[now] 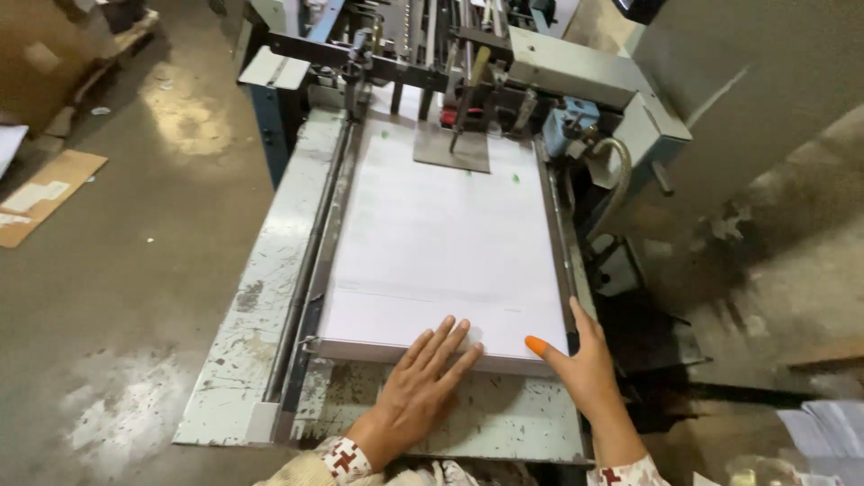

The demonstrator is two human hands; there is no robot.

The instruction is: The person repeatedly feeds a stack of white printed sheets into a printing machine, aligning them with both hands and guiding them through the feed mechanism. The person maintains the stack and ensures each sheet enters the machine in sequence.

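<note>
Flat, both hands (423,382) (585,364) on paper stack (441,243) in feeder tray (261,297)

Both arms wear cream knitted sleeves with dark red cross-shaped motifs at the cuffs. The left hand (416,389) is bare. The right hand (585,367) has an orange cap on its thumb tip.

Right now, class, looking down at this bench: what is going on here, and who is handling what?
A person stands at a worn metal machine table that carries a stack of white paper sheets. The left hand lies flat, fingers spread, on the near edge of the stack. The right hand presses against the stack's near right corner, beside the side rail; its thumb has an orange tip. At the far end, a metal plate of the machine's feeder head rests on the paper. Flattened cardboard lies on the floor to the left.
</note>
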